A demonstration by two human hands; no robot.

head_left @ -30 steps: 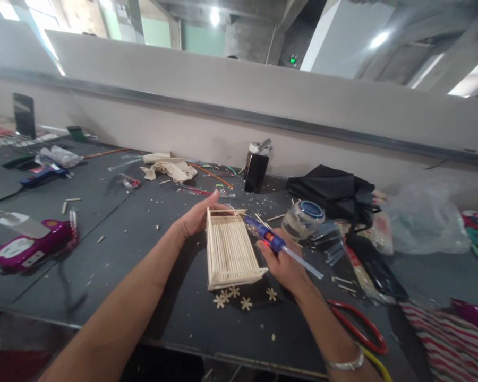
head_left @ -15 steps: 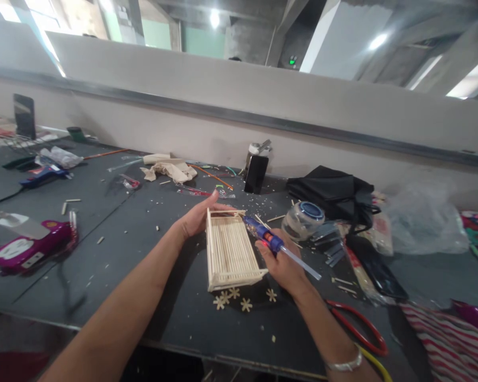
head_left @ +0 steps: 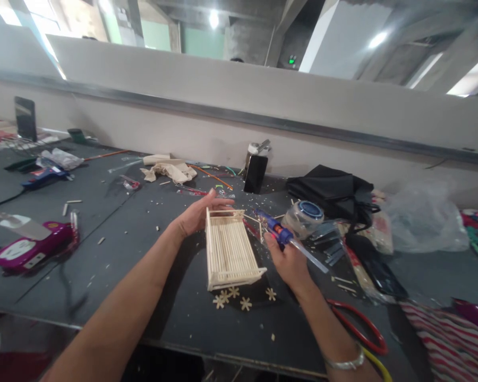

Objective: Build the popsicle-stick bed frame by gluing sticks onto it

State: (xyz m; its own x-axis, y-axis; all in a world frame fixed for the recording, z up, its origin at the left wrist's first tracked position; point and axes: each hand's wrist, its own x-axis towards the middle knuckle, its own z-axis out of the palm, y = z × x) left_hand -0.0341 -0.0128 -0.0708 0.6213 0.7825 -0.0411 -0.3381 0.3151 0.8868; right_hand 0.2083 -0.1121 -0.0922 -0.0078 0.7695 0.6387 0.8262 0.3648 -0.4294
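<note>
A small bed-like model of pale wooden sticks (head_left: 233, 244) sits in front of me, its slatted face towards me. My left hand (head_left: 201, 212) holds its far left corner, fingers reaching behind the far rail and thumb raised; part of the grip is hidden. My right hand (head_left: 289, 260) is closed around a blue glue gun (head_left: 276, 228) with a clear glue stick out of its back. The nozzle points up and left, apart from the model's right side. Several small star-shaped stick pieces (head_left: 245, 303) lie on the table just before the model.
A jar with a blue lid (head_left: 308, 212), a black bag (head_left: 330, 188) and a dark phone (head_left: 376, 268) are on the right. Red-handled pliers (head_left: 358, 326) lie by my right forearm. An upright phone (head_left: 256, 174) stands behind. A purple glue gun (head_left: 32, 246) is on the left.
My right hand has drawn the glue gun back to the right, away from the model's far right corner. My left fingers have straightened slightly behind the rail. The model has hardly moved.
</note>
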